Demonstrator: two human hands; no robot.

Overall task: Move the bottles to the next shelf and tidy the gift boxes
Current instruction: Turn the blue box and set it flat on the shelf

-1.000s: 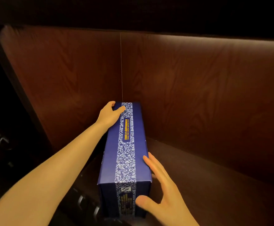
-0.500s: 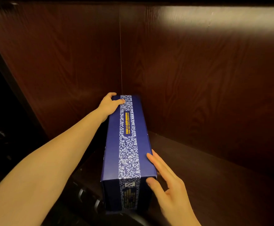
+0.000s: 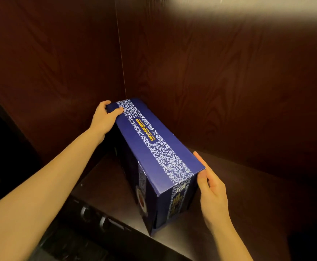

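A long dark blue gift box (image 3: 144, 147) with a white floral band and yellow lettering stands on the dark wooden shelf (image 3: 248, 194), set at an angle to the corner. My left hand (image 3: 105, 117) grips its far top corner, thumb on the top face. My right hand (image 3: 210, 187) presses flat against the near right end of the box, fingers extended. No bottles are in view.
Dark red wood panels form the shelf's back (image 3: 229, 81) and left side wall (image 3: 50, 72), meeting in a corner behind the box. Below the shelf's front edge, dark objects with metal fittings (image 3: 97, 217) show dimly.
The box has turned: its near end swung to the right, so it now lies diagonally instead of pointing straight into the corner. Both hands stayed on it.
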